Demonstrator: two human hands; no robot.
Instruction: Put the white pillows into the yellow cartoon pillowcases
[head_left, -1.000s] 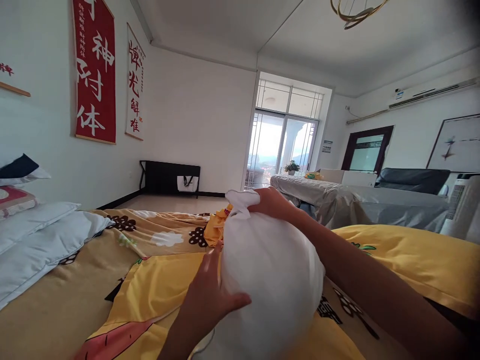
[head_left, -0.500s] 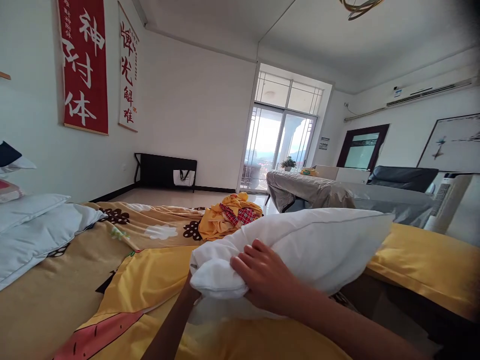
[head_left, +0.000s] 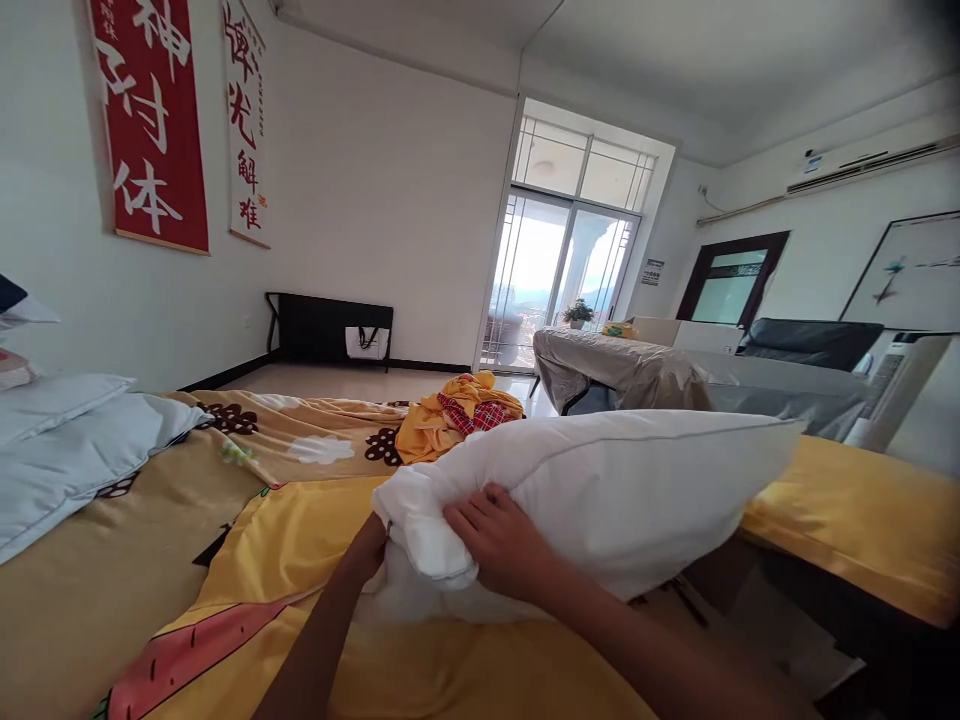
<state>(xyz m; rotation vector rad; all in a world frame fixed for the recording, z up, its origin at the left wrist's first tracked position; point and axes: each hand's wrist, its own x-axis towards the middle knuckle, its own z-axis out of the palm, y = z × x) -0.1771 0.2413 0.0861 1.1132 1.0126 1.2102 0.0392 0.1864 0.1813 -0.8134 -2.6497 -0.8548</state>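
A plump white pillow [head_left: 622,490] lies lengthwise above a yellow cartoon-print bed cover [head_left: 300,560], its near end bunched up. My right hand [head_left: 499,545] presses and grips that bunched end from on top, fingers curled into the fabric. My left hand [head_left: 367,550] reaches in under the same end; only the wrist and part of the hand show, and the fingers are hidden behind the pillow.
White pillows [head_left: 67,450] are stacked at the left. A heap of yellow and red plaid cloth [head_left: 461,415] lies at the bed's far end. A grey-covered table [head_left: 645,370] and a dark sofa [head_left: 814,345] stand beyond, by a glass balcony door [head_left: 559,280].
The pillow went from standing on end, held at its top, to lying sideways. My right hand came down onto its near end and my left hand slid underneath.
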